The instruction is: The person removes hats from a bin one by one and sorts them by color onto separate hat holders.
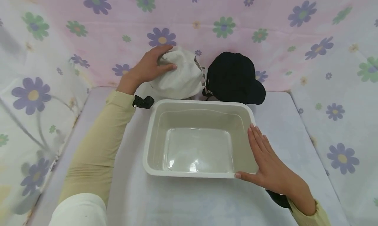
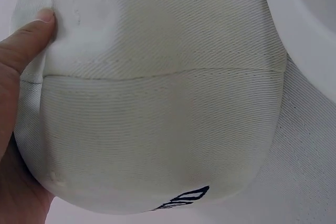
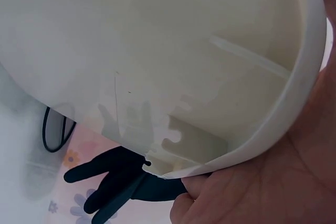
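Note:
A white cap point(image 1: 181, 73) sits behind the tub, its crown facing up. My left hand point(image 1: 150, 66) grips its left side, with the thumb point(image 2: 31, 35) over the cloth and the other fingers round the far edge. The left wrist view shows the cap's stitched seams and a small dark printed mark. In front stands a pale plastic tub point(image 1: 200, 176) with a bare inner floor. My right hand point(image 1: 273, 167) rests on the tub's right rim, fingers straight along it and thumb at the near corner. From the right wrist, the tub's outer wall point(image 3: 157, 35) and the palm show.
A black cap point(image 1: 233, 76) lies right of the white one, brim to the right. A dark thing with finger-like strips point(image 3: 121, 177) shows below the tub in the right wrist view. Flowered cloth point(image 1: 189, 26) walls the white tabletop point(image 1: 189, 203) at back and sides.

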